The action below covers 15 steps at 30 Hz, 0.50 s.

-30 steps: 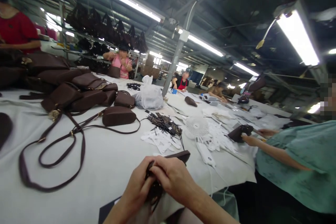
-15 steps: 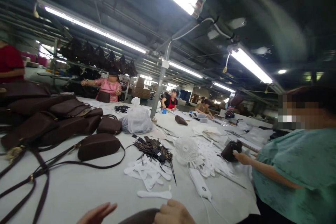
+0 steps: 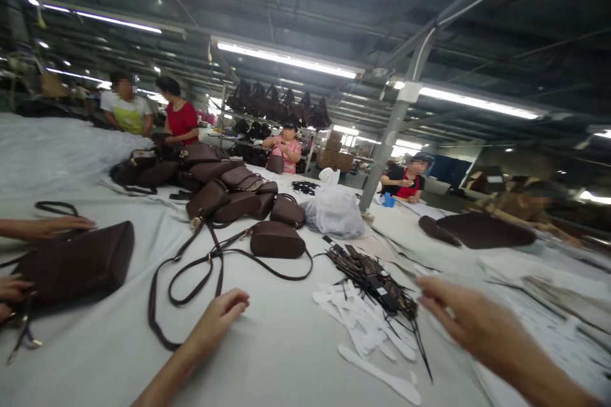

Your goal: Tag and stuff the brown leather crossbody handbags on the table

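My left hand [image 3: 220, 317] hovers over the white table beside a looped brown strap, its fingers loosely stretched with nothing in them. Just beyond lies a small brown handbag [image 3: 277, 240] with that long strap. My right hand [image 3: 453, 308], smeared by motion, reaches forward with fingers extended and appears to hold nothing. It is nearest a pile of black tags with cords [image 3: 377, 280]. White paper-like strips [image 3: 358, 318] are spread under and in front of the tags. A large dark brown piece [image 3: 487, 230], blurred, is farther off past my right hand.
A heap of brown handbags [image 3: 229, 194] covers the table's back left. At the left edge, another person's hands hold a brown bag [image 3: 76, 264]. A white plastic bag [image 3: 334, 213] stands near a metal post [image 3: 389, 146]. Several people work around the table.
The view has swung left, bringing the bag heap to the middle. My right hand has left the dark brown item near the front edge and reached out. My left hand has moved forward.
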Each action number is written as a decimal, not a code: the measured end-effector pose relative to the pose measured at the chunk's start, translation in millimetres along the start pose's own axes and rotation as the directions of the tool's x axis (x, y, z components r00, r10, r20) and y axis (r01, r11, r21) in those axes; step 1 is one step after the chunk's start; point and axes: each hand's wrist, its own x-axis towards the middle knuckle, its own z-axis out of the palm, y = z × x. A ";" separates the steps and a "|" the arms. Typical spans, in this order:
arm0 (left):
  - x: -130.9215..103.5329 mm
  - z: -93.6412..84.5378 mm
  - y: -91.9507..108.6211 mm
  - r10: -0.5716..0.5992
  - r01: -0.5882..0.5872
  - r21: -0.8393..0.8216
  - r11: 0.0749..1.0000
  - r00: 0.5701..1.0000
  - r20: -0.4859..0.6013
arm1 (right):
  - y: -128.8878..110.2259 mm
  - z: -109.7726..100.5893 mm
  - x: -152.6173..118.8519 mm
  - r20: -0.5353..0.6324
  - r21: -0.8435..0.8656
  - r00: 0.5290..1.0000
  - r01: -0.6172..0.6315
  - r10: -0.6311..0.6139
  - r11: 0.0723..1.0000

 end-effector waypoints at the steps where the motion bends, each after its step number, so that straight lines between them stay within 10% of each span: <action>1: 9.2 5.9 -2.1 0.038 -0.038 0.055 0.998 0.999 0.002 | -10.3 29.8 -3.6 0.123 -0.073 0.992 0.041 -0.032 0.996; 6: 29.8 24.3 -18.4 0.098 -0.103 0.310 0.945 0.995 0.030 | -58.1 140.9 22.6 0.341 -0.146 0.920 0.256 -0.195 0.956; 15: 32.9 23.6 -36.6 0.118 -0.103 0.169 0.980 0.990 -0.081 | -126.0 255.2 184.9 0.133 -0.168 0.968 0.234 -0.213 0.958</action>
